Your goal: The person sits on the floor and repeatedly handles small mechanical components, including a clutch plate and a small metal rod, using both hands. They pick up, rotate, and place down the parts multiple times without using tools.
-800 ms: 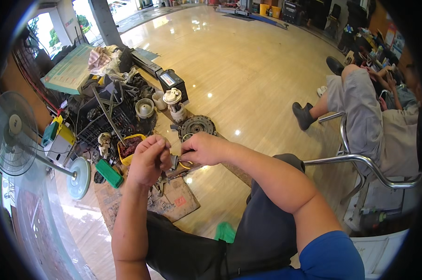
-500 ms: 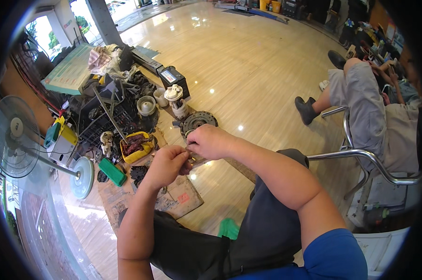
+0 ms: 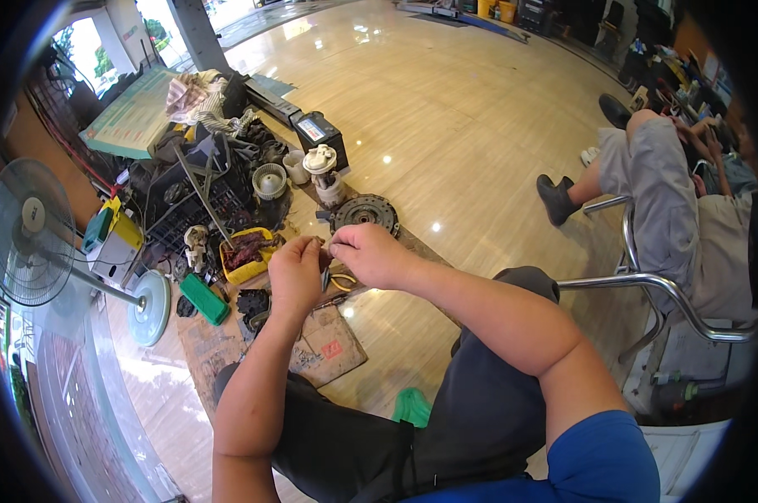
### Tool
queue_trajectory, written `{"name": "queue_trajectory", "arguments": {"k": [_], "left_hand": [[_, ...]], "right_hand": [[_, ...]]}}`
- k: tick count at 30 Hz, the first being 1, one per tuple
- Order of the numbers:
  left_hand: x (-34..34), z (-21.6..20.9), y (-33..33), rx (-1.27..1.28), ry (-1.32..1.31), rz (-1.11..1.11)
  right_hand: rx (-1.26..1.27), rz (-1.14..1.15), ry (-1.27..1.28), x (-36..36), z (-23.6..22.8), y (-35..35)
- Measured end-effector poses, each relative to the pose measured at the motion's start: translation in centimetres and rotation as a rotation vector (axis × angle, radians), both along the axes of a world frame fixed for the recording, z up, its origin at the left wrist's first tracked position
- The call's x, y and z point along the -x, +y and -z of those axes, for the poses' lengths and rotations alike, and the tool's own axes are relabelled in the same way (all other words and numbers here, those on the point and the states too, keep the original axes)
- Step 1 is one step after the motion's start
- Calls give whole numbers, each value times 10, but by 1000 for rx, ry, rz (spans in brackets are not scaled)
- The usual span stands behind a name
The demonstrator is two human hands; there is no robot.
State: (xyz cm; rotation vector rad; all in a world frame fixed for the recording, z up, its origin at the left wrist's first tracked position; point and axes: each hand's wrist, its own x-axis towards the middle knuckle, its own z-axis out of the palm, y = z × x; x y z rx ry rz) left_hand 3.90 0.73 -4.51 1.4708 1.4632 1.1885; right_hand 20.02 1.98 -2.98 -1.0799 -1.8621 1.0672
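My left hand (image 3: 295,275) and my right hand (image 3: 372,255) are raised close together over the cardboard (image 3: 316,344), fingertips almost meeting. Both are closed in a pinch; whatever they hold is too small and hidden to name. Just below the fingers lies a tool with looped yellow-orange handles, seemingly pliers (image 3: 343,283). Beyond my right hand rests a round dark metal disc like a clutch plate (image 3: 366,217). Left of my left hand sits a yellow tray (image 3: 249,272) with dark red contents and a rod leaning in it. Beside it are a green case (image 3: 204,299) and a black part (image 3: 251,307).
A white-topped pump-like part (image 3: 321,159), a black battery (image 3: 319,138), a fan wheel (image 3: 269,181) and a black crate (image 3: 182,205) crowd the far left. A standing fan (image 3: 31,220) is at left. At right a person (image 3: 660,193) sits on a metal-framed chair (image 3: 647,278).
My left hand has moved up and slightly left, and its fingertips have come a little apart from my right hand's. The looped yellow-orange handles below now show more. The view has shifted slightly.
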Motion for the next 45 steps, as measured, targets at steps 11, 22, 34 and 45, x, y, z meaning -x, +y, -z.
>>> {"name": "queue_trajectory", "arguments": {"k": [11,22,34,45], "left_hand": [[4,1,-1,79,-494,5],[4,-12,-5,136,-845,108],[1,-10,-4,124,-934,114],[16,-13,5,52,-972,128]], "right_hand": [[216,-101,295,21,10,-6],[249,-88,228,24,6,-13],[202,-51,180,25,4,-12],[187,-42,178,29,5,-13]]}}
